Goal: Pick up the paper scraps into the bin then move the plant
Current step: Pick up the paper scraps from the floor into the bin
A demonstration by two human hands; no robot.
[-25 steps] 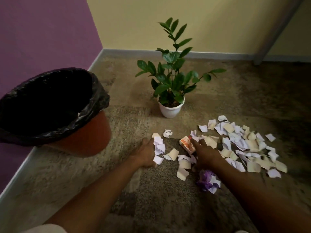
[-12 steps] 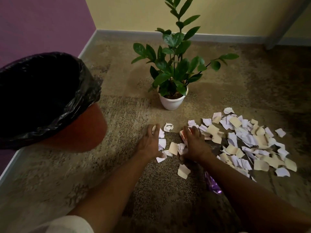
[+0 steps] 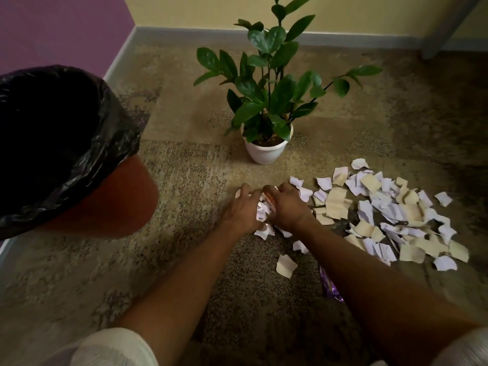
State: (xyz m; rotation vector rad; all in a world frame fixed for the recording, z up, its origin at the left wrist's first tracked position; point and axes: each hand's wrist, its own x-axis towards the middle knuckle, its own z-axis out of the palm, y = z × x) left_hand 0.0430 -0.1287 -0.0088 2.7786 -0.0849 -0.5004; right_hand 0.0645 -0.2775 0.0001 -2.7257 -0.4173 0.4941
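Left hand: the left hand (image 3: 243, 210) is down on the carpet (image 3: 184, 186), fingers (image 3: 244, 190) curled over a small bunch of paper scraps, pressing it against the other hand.
Right hand: the right hand (image 3: 289, 207) faces the left one, fingers (image 3: 285, 188) curled round the same bunch; white bits and a red-and-white printed piece (image 3: 269, 199) show between the two hands.
Paper scraps: the main heap of white and cream paper scraps (image 3: 390, 215) lies on the carpet to the right of the hands; a few loose pieces sit near the wrists, one cream piece (image 3: 286, 266) between the forearms.
Bin: the orange bin (image 3: 105, 204) with a black liner (image 3: 66, 133) stands at the left, close to the purple wall (image 3: 52, 30), well apart from the heap.
Plant: the plant (image 3: 272, 88) stands upright in a white pot (image 3: 265, 153) just beyond the hands, near the heap's far edge.
Purple wrapper: a shiny purple wrapper (image 3: 330, 289) lies partly hidden under the right forearm.
Sleeves: pale sleeves (image 3: 113, 347) show at the bottom edge.
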